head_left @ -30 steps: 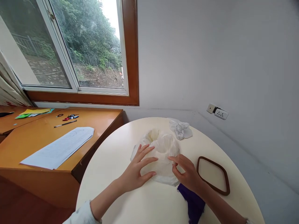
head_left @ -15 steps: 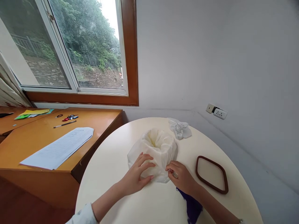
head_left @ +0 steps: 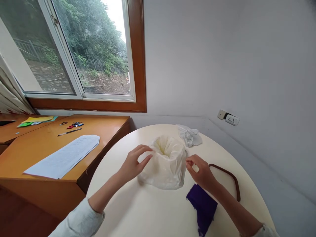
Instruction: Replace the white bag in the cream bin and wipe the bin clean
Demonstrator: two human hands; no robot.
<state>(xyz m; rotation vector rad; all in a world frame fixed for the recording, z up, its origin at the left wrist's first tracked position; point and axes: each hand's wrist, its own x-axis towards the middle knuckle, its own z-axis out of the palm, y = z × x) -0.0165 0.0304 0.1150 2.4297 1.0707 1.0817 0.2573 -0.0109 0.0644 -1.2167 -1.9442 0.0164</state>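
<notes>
A white translucent plastic bag [head_left: 160,171] stands on the round table, its mouth folded outward around a round opening with a yellowish tint inside. Whatever shape it is draped over is hidden. At the bag's upper left rim is my left hand [head_left: 132,164], fingers apart and curved, fingertips at or just touching the plastic. My right hand [head_left: 201,171] is close by the bag's right side with thumb and forefinger pinched together; I cannot see whether plastic is between them. Below that hand lies a dark purple cloth [head_left: 203,209] with frayed edges.
A brown rounded frame [head_left: 230,174] lies right of my right hand, partly behind the forearm. Crumpled white plastic [head_left: 190,135] rests at the back of the cream round table [head_left: 148,217]. Left is a wooden desk [head_left: 108,126] with papers [head_left: 66,156], a pen [head_left: 69,132] and keys [head_left: 75,125].
Both hands have moved up and away from the bag's front, the left toward its rim, the right further right. The bag's lower front sits higher and smoother. More purple cloth shows.
</notes>
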